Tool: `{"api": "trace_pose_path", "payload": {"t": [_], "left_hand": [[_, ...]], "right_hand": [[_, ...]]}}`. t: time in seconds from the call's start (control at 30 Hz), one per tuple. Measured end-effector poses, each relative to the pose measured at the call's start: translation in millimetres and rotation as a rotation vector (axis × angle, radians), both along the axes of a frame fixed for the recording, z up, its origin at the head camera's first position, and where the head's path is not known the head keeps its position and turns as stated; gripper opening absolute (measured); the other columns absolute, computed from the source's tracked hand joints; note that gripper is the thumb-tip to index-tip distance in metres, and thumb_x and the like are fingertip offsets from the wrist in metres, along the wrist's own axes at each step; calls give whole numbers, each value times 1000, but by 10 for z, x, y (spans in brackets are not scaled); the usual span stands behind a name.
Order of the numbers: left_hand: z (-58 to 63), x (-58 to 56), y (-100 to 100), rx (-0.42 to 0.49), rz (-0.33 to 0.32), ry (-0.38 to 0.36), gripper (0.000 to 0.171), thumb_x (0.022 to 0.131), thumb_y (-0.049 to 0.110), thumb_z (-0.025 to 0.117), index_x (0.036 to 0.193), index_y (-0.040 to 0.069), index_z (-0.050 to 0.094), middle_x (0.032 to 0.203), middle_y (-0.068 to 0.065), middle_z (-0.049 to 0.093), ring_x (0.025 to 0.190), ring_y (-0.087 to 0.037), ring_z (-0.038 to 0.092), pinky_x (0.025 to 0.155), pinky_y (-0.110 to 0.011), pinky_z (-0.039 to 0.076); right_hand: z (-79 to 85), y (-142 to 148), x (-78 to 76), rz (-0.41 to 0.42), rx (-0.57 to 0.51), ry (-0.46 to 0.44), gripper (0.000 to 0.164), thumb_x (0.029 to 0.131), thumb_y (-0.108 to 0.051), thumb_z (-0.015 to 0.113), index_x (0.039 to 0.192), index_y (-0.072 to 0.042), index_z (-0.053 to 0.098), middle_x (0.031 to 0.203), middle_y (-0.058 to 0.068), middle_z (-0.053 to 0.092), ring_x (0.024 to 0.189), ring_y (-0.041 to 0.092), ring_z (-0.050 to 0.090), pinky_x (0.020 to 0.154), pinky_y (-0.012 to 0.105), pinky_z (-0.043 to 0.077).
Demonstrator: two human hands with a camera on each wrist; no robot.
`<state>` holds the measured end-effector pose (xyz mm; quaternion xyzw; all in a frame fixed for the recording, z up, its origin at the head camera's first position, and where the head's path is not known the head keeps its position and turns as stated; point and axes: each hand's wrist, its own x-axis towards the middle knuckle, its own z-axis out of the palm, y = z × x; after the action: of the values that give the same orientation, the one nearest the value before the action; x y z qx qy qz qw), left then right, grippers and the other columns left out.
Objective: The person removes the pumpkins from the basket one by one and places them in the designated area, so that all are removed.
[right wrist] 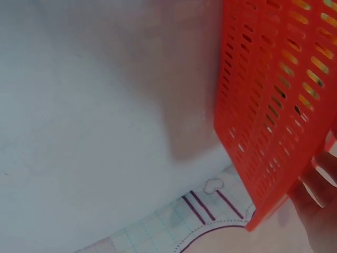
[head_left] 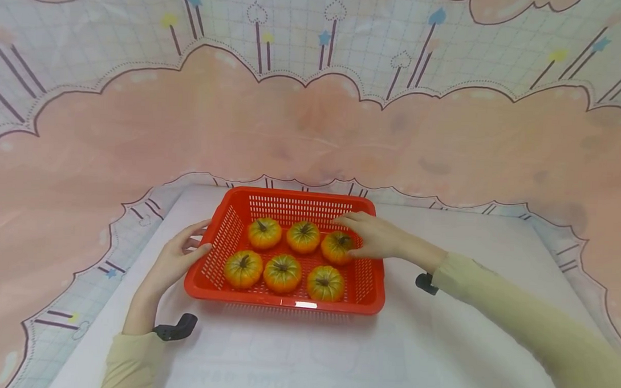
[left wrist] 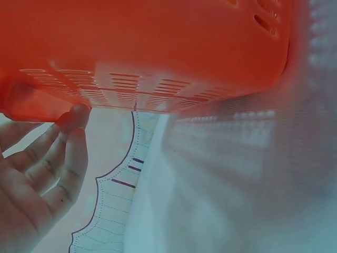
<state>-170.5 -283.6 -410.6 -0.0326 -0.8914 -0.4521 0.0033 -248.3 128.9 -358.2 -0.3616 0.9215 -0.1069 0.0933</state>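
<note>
A red plastic basket [head_left: 286, 300] with slotted walls holds several small orange pumpkins with green-yellow tops, such as the front left pumpkin [head_left: 243, 269]. My left hand [head_left: 172, 260] is at the basket's left side, its thumb and fingertips against the rim. In the left wrist view, the fingers [left wrist: 79, 150] reach up to the basket's underside edge. My right hand [head_left: 373, 236] reaches over the right rim, with fingers spread behind the back right pumpkin [head_left: 335, 249] and the thumb at its near side. Whether it bears on the pumpkin is hard to tell.
The basket stands on a white table [head_left: 305, 359]. Behind and beside the table hangs a pink and white patterned cloth [head_left: 312, 131]. Black wrist mounts [head_left: 178, 328] stick out below each sleeve's cuff.
</note>
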Motion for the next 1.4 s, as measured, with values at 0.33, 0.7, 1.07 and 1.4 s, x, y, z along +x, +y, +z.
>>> {"api": "trace_pose_path", "payload": {"t": [0.33, 0.7, 1.07, 1.4], "left_hand": [[-8, -14, -11, 65, -13, -22, 59, 97, 26, 55, 151, 17, 31, 141, -22, 42, 115, -34, 51, 74, -19, 53], [-21, -18, -15, 75, 4, -36, 60, 97, 27, 56, 151, 19, 31, 141, -20, 42, 117, -34, 50, 77, -25, 57], [-29, -25, -23, 75, -3, -28, 60, 97, 26, 56, 151, 19, 32, 139, -21, 43, 117, -36, 51, 77, -29, 58], [-33, -17, -21, 69, 2, -23, 60, 97, 29, 56, 151, 18, 32, 138, -20, 44, 118, -36, 50, 81, -36, 58]], "right_hand": [[-90, -117, -60, 41, 30, -39, 67, 81, -30, 75, 141, -17, 48, 146, 11, 46, 136, 32, 42, 103, 51, 45], [-221, -184, -113, 49, 97, -62, 68, 80, -32, 76, 140, -19, 48, 144, 9, 48, 131, 29, 47, 102, 50, 46], [-272, -262, -132, 10, 185, -68, 72, 78, -33, 77, 142, -18, 47, 143, 10, 49, 131, 30, 48, 102, 54, 45], [-293, -328, -149, 2, 217, -74, 73, 78, -34, 77, 143, -20, 46, 144, 10, 48, 130, 32, 48, 101, 54, 46]]}}
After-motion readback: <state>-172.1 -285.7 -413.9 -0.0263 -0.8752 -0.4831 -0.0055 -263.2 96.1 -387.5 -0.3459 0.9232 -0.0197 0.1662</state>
